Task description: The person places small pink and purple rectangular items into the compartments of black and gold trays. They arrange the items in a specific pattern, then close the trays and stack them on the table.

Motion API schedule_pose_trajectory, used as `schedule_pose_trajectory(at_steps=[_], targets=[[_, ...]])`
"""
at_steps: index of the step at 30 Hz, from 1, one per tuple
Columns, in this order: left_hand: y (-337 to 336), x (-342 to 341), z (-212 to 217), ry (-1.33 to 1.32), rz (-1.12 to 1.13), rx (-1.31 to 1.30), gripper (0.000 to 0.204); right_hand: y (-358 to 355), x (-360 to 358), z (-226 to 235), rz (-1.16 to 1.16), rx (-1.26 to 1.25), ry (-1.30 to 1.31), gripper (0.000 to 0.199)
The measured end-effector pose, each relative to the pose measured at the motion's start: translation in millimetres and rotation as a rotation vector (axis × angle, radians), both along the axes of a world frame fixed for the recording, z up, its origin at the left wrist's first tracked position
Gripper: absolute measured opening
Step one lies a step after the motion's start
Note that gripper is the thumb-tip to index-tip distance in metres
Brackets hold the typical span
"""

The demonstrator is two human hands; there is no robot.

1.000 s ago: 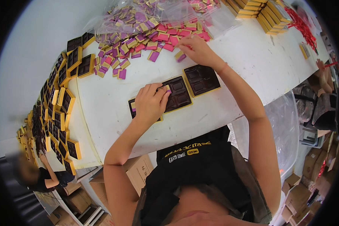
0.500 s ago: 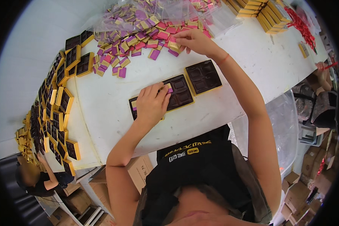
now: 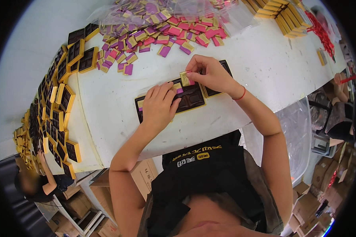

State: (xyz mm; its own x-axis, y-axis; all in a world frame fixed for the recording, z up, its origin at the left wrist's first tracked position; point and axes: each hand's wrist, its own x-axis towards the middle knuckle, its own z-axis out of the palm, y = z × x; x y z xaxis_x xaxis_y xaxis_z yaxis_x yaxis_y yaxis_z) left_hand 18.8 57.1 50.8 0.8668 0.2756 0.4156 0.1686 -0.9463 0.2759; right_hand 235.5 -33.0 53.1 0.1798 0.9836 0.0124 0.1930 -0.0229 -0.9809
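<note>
Since the earlier frames the right hand has been drawn back from the heap of wrapped sweets at the far side of the white table and is now held over the dark trays, with one gold-wrapped square pinched between thumb and fingertips. A red cord is worn at that wrist. The left hand is kept where it was — laid flat, fingers spread and slack, on the left part of the near gold-rimmed compartment tray, with nothing gripped. A pink and a gold piece are already seated in compartments just beside its fingertips. A second dark tray lies touching the first on its right and is mostly hidden under the right hand. Further empty trays are laid in rows along the table's left edge, and gold box stacks are piled at the far right corner. Another person is seen at lower left — the face is blurred.
</note>
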Motion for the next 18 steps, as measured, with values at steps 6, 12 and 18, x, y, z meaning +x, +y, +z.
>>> schedule_pose_trajectory(at_steps=[6,12,18], targets=[[0,-3,-3,0.006,-0.006,0.017,0.025,-6,-26,1,-0.117,0.145,-0.160,0.021],[-1,-2,-10,0.034,0.010,-0.007,0.026,-22,-21,-2,-0.131,0.223,-0.807,0.018],[-2,1,-11,0.029,0.016,0.004,0.027,-23,-14,-12,-0.041,0.345,-0.903,0.016]])
